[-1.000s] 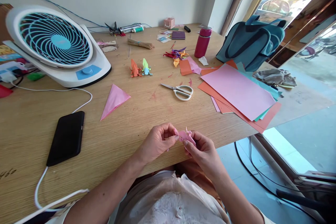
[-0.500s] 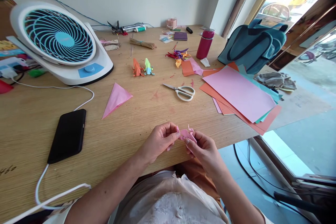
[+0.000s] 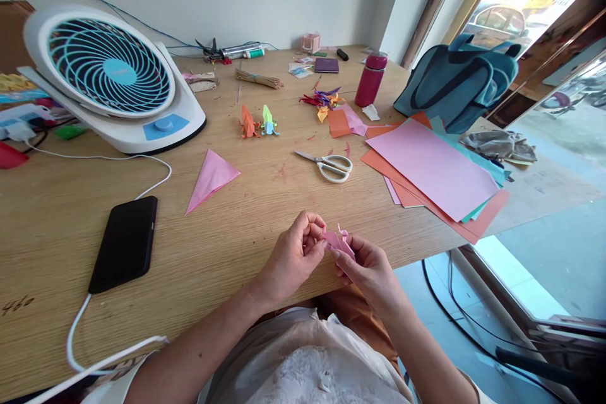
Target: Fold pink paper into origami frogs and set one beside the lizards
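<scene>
A small pink folded paper figure (image 3: 339,242) is pinched between both my hands just above the near edge of the wooden table (image 3: 227,246). My left hand (image 3: 293,259) grips its left end with curled fingers. My right hand (image 3: 367,268) holds its right side, thumb pressed on the paper. A pink paper triangle (image 3: 211,178) lies on the table to the left. White-handled scissors (image 3: 329,165) lie beyond my hands.
A stack of pink, orange and teal sheets (image 3: 433,170) lies right. A black phone (image 3: 124,243) on a white cable sits left, a white and blue fan (image 3: 111,79) behind it. Orange and green paper figures (image 3: 257,122), a red bottle (image 3: 370,79) and a teal bag (image 3: 457,82) stand farther back.
My left hand has curled tighter and shifted slightly up toward the paper figure. The view has drifted a little.
</scene>
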The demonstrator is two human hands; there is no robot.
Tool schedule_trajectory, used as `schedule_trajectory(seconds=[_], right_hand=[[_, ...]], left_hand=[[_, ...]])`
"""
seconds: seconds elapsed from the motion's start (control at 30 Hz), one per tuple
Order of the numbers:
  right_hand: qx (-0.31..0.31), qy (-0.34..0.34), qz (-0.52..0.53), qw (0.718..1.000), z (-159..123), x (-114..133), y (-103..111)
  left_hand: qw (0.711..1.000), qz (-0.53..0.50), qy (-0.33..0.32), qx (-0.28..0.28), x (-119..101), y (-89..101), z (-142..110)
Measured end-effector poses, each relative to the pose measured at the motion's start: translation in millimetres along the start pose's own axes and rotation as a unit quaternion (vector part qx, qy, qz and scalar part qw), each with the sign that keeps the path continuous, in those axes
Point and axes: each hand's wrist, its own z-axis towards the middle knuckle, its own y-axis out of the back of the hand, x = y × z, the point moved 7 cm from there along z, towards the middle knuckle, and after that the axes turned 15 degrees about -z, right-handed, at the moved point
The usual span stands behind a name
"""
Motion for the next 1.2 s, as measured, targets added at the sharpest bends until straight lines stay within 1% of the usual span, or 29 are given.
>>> schedule_trajectory(seconds=[0.1, 0.27, 0.37, 0.43, 0.5, 0.63, 0.7, 0.83, 0.9, 1.0, 1.07, 1.2], right_hand=[[-0.004, 0.001, -0.006, 1.000, 0, -2, 0], [-0.016, 0.013, -0.028, 0.999, 2, -1, 1], [-0.022, 0.021, -0.045, 0.999, 2, 0, 1], [-0.028, 0.018, -0.044, 0.998, 2, 0, 2], [-0.031, 0.006, -0.027, 0.999, 2, -2, 4], [-0.008, -0.019, 0.026, 0.999, 3, -3, 3], [0.009, -0.027, 0.048, 0.998, 2, -2, 2], [0.036, -0.035, 0.052, 0.997, 1, -1, -1], [0.042, -0.030, 0.043, 0.998, 1, -2, -2], [0.027, -0.014, 0.009, 0.999, 2, -3, 1], [0.013, 0.002, -0.022, 1.000, 3, -2, 2], [-0.011, 0.031, -0.057, 0.998, 1, 1, 2]], left_hand=[[1.000, 0.004, -0.009, 0.004, 0, -0.5, -2], [0.998, -0.059, -0.008, 0.006, -5, -0.3, -2], [0.998, -0.056, -0.041, 0.013, -12, -1.1, -2], [0.996, -0.021, -0.079, 0.024, -17, -2.3, -4], [0.990, 0.041, -0.128, 0.038, -23, -4.0, -6], [0.952, 0.175, -0.244, 0.058, -36, -7.5, -14], [0.933, 0.224, -0.278, 0.055, -38, -7.5, -16], [0.902, 0.292, -0.317, 0.031, -42, -6.0, -19], [0.897, 0.299, -0.325, 0.022, -44, -5.3, -19], [0.904, 0.280, -0.323, 0.024, -46, -5.2, -18], [0.914, 0.263, -0.306, 0.034, -45, -5.7, -16], [0.939, 0.238, -0.245, 0.041, -40, -4.3, -13]])
